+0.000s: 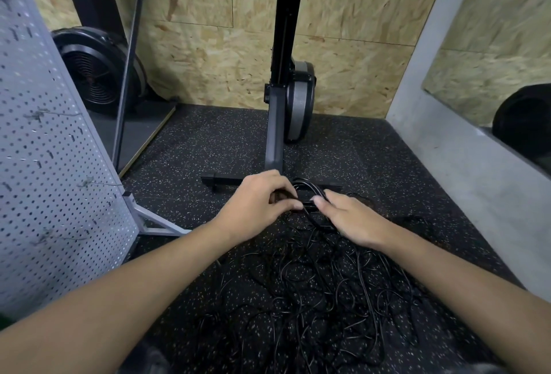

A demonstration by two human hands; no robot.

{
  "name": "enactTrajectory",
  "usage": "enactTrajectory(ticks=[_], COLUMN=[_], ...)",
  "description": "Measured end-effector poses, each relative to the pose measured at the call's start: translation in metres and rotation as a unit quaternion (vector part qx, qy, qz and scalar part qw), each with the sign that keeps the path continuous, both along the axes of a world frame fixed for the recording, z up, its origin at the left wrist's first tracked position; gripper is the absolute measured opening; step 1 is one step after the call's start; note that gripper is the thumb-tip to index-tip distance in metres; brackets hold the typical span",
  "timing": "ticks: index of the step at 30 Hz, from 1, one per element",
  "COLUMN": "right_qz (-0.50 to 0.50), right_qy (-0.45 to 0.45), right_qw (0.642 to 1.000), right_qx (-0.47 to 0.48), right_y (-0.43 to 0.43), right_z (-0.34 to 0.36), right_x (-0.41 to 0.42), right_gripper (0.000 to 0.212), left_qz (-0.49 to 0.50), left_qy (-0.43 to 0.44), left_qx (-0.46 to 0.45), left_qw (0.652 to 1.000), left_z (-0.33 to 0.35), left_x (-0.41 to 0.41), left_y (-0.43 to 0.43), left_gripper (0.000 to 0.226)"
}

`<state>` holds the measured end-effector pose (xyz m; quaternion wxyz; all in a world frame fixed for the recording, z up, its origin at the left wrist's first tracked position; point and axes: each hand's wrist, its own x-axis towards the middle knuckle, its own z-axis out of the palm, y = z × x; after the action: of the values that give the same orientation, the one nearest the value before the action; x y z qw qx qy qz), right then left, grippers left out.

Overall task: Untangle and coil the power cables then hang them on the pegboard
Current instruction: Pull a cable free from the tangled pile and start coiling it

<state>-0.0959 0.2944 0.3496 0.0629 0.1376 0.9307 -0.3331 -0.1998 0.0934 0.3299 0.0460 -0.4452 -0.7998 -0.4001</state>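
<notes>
The black cables are hard to separate from the dark speckled floor (387,150), so you cannot follow any single strand in the tangle (313,293). No plug or cable end shows anywhere. Your left hand (262,203) covers the left side of the small coil (310,195), and your right hand (354,221) covers its right side, so only the top arc and a short lower part are visible. The pegboard (44,165) on your left is cut off by the picture edge, and its wire hooks are blurred.

The coil sits between your two hands, just in front of the cross foot of the black exercise machine (277,123) and at the far edge of the tangle. Its loop looks like an oval with the long axis running away from you, toward the machine. The near end of it goes down into the loose strands, which spread on the floor between your forearms.

Your left hand is closed around the coil: the fingers curl over the bundled turns and the thumb meets them from below. Your right hand holds the other side, with the thumb pressed on the bundle. Its fingers seem to wrap behind the turns, but they are mostly hidden. The two thumbs are nearly touching each other.
</notes>
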Motion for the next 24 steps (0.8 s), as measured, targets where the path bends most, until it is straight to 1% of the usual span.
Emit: enactTrajectory(ticks=[2, 3, 4, 7, 8, 10, 13, 17, 21, 23, 24], right_qz=[0.010, 0.027, 0.049, 0.121, 0.131, 0.129, 0.133, 0.134, 0.123, 0.127, 0.131], right_qy=[-0.009, -0.023, -0.041, -0.050, -0.042, -0.025, -0.007, -0.008, -0.026, -0.031, -0.042], right_qw=[0.999, 0.998, 0.997, 0.991, 0.990, 0.991, 0.990, 0.988, 0.991, 0.991, 0.990], right_qx=[-0.041, -0.044, -0.033, 0.017, 0.021, 0.024, 0.050, 0.071, 0.053, 0.036, 0.027], right_y=[0.000, 0.000, 0.000, -0.003, -0.006, -0.009, -0.009, -0.009, -0.005, -0.004, -0.004], right_z=[-0.002, -0.001, -0.002, -0.003, -0.002, -0.003, -0.006, -0.004, 0.000, 0.001, 0.003], right_x=[-0.001, -0.002, -0.003, -0.004, -0.003, -0.002, -0.002, -0.002, -0.001, -0.001, -0.002], right_gripper=[0.100, 0.107, 0.105, 0.067, 0.062, 0.061, 0.042, 0.043, 0.047, 0.047, 0.047], left_qz=[0.017, 0.021, 0.023, 0.032, 0.039, 0.051, 0.053, 0.020, -0.011, -0.015, -0.018], left_qy=[0.011, 0.021, 0.030, 0.026, 0.012, -0.009, 0.003, -0.003, -0.029, -0.029, -0.011], left_qx=[0.027, 0.032, 0.033, 0.034, 0.034, 0.031, 0.020, 0.003, -0.069, -0.097, -0.102], left_qw=[0.999, 0.999, 0.999, 0.999, 0.999, 0.998, 0.998, 1.000, 0.997, 0.995, 0.995], left_z=[0.001, 0.002, 0.002, 0.003, 0.004, 0.005, 0.003, 0.004, 0.013, 0.016, 0.018], left_x=[0.001, 0.002, 0.003, 0.005, 0.005, 0.005, 0.003, -0.002, -0.016, -0.021, -0.020], left_y=[0.000, 0.001, 0.001, -0.001, -0.001, -0.002, -0.002, -0.003, -0.011, -0.014, -0.014], left_gripper=[0.022, 0.022, 0.022, 0.024, 0.027, 0.031, 0.031, 0.023, 0.006, 0.006, 0.007])
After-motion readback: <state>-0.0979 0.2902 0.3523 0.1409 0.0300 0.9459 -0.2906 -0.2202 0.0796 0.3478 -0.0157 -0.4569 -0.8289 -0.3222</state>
